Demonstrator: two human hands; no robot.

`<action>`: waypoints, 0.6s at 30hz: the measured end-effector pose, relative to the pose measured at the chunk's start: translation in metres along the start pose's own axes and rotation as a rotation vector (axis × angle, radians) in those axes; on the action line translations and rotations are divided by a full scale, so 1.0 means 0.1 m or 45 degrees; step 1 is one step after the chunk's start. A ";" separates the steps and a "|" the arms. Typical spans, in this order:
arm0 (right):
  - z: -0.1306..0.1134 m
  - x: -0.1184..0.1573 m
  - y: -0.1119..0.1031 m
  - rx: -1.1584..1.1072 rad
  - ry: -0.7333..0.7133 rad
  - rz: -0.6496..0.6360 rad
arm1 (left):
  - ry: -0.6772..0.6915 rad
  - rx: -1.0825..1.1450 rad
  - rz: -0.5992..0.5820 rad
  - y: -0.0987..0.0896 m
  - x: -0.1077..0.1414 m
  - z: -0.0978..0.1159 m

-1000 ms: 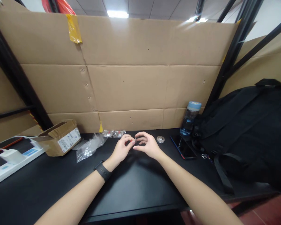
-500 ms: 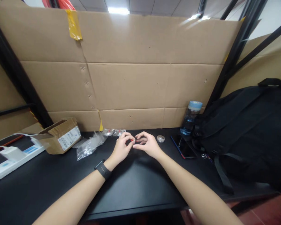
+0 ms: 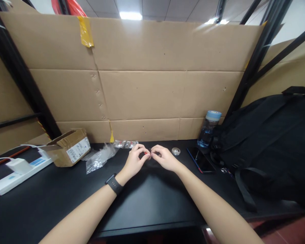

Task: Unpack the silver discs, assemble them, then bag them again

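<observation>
Both hands meet over the black table [image 3: 147,200], fingertips almost touching. My left hand [image 3: 136,161], with a dark watch on its wrist, pinches a small red object [image 3: 146,153]. My right hand [image 3: 165,158] has its fingers closed at the edge of a small round thing [image 3: 150,154] between the hands; its details are too small to make out. Just right of my right hand lies a small clear round item [image 3: 176,151]. Behind my left hand are small clear packets [image 3: 130,144] with red bits inside.
Crumpled clear plastic bags [image 3: 100,159], an open cardboard box [image 3: 71,149] and a white power strip [image 3: 22,176] are on the left. To the right are a phone [image 3: 200,160], a water bottle [image 3: 208,128] and a black backpack [image 3: 274,142]. A cardboard wall [image 3: 142,98] stands behind.
My right hand's fingers have drawn closer together around the small thing. The whole view has shifted slightly, so the surroundings appear a little further right and lower.
</observation>
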State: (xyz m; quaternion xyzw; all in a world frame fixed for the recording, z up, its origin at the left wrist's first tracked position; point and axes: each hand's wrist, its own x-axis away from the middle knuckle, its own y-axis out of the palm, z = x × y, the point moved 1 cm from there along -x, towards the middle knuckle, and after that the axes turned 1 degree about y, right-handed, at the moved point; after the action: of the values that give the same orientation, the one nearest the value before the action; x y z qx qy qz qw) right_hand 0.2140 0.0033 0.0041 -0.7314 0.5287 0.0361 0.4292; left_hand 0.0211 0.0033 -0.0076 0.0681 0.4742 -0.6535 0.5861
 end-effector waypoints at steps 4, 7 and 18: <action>0.03 0.00 -0.02 0.068 -0.007 0.006 | -0.016 0.007 0.009 -0.01 -0.01 -0.03; 0.06 0.00 -0.08 0.181 -0.017 -0.017 | -0.061 0.005 0.040 -0.03 -0.03 -0.10; 0.14 0.03 -0.21 0.381 0.021 -0.093 | 0.070 -0.247 -0.354 0.01 0.05 -0.08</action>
State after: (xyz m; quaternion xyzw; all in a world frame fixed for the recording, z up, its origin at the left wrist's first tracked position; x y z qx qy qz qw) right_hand 0.2375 0.0116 0.0058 -0.6782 0.5047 -0.0648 0.5302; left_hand 0.0163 0.0056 -0.0161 -0.0374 0.5557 -0.6774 0.4806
